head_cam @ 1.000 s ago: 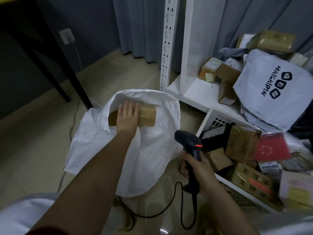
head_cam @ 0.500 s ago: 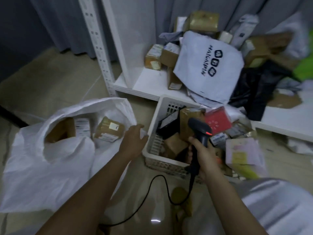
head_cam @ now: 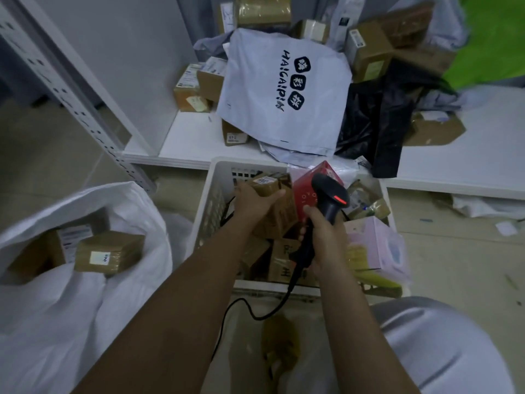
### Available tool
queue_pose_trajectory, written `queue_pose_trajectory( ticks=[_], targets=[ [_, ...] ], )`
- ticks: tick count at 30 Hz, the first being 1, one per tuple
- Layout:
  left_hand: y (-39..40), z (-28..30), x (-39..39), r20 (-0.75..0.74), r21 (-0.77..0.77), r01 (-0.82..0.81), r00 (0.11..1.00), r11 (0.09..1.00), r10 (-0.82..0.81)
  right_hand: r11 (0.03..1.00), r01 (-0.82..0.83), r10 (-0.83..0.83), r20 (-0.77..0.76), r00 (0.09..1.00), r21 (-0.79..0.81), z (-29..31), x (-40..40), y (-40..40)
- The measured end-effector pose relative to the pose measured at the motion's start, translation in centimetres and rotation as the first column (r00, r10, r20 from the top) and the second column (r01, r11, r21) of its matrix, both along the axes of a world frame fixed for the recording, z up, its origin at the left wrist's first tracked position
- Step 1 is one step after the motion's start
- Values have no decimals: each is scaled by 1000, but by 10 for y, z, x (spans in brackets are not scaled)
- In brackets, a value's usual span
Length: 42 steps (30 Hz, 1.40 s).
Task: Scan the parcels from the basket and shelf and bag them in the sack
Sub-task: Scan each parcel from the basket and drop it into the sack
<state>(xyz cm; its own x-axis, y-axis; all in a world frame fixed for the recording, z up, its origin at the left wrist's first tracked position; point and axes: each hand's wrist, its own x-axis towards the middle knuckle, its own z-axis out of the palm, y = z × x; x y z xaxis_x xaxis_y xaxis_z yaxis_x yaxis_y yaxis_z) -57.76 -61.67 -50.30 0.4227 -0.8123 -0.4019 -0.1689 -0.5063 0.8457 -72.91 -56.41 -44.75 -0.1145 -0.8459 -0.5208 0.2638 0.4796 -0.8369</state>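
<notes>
The left hand (head_cam: 257, 201) reaches into the white plastic basket (head_cam: 211, 206) and grips a brown cardboard box (head_cam: 274, 209), fingers curled over its top edge near a small white label. The box stands among the other parcels in the basket, touching a red box (head_cam: 305, 189) on its right side. The right hand (head_cam: 324, 237) is wrapped around the handle of a black barcode scanner (head_cam: 329, 199), whose head, with a red light showing, hangs over the red box just beside the gripped carton. The scanner's black cable (head_cam: 255, 311) loops down from the handle over the basket's near rim to the floor.

More brown cartons fill the near part of the basket, and a pale pink box (head_cam: 375, 245) lies at its right edge. To the left, well apart from the basket's contents, the white woven sack (head_cam: 85, 302) stands open on the floor; two brown boxes lie inside its mouth, the nearer sacked box (head_cam: 110, 253) carrying a small white sticker.

Behind the basket, the low white shelf (head_cam: 193, 137) holds a heap of parcels: a white mailer bag (head_cam: 284, 92) printed "HAIGAIPIN", a black plastic bag (head_cam: 375, 123) just beside it, and several cardboard boxes stacked behind and to either side.
</notes>
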Motion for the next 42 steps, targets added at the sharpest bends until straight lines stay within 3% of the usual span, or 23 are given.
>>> queue_pose_trajectory(
  ticks=[3,6,9,11,14,16,19,21,25,27,29,32,34,36,37,39,42],
  targets=[
    [-5,-5,-2,-13,-85,-64,998,994,63,1000,-4,4,36,999,6,-7,0,-5],
    [21,5,4,-42,-282,-90,996,955,82,1000,6,-7,84,996,7,-9,-2,-4],
    [74,16,14,154,-427,66,988,902,0,1000,-21,18,105,994,23,-7,-2,0],
    [113,21,19,339,-450,166,941,878,-4,997,-74,71,104,992,25,-9,6,7],
    [159,19,26,477,-436,242,879,867,-6,981,-186,185,39,982,50,-20,27,29],
    [186,14,30,591,-411,368,804,834,-64,955,-277,280,-13,960,102,-22,41,49],
    [221,3,39,850,-302,618,519,726,-88,918,-351,356,7,935,186,-23,55,75],
    [241,7,46,914,-197,665,391,720,-111,905,-386,385,45,922,180,-21,59,91],
    [270,24,60,958,-145,692,276,708,-74,815,-549,515,203,833,187,-8,64,119],
    [282,33,68,944,-173,687,319,706,-80,796,-584,545,233,805,157,0,69,131],
    [294,45,77,909,-200,650,402,733,-108,824,-555,526,209,824,115,12,76,139],
    [314,65,91,848,-227,485,525,844,-74,809,-586,570,198,797,31,28,86,145],
    [325,76,98,631,-310,257,776,915,-4,785,-619,614,174,770,-29,41,90,147],
    [331,93,101,238,-388,-43,960,920,146,755,-646,654,74,752,-113,54,91,150],
    [332,102,103,28,-393,-182,978,901,209,730,-668,674,-16,739,-144,58,92,152],
    [334,116,106,-315,-278,-336,917,900,245,682,-704,684,-170,710,-199,65,95,161],
    [341,122,110,-567,-218,-385,798,897,204,632,-730,684,-257,683,-261,68,100,171]
  ],
)
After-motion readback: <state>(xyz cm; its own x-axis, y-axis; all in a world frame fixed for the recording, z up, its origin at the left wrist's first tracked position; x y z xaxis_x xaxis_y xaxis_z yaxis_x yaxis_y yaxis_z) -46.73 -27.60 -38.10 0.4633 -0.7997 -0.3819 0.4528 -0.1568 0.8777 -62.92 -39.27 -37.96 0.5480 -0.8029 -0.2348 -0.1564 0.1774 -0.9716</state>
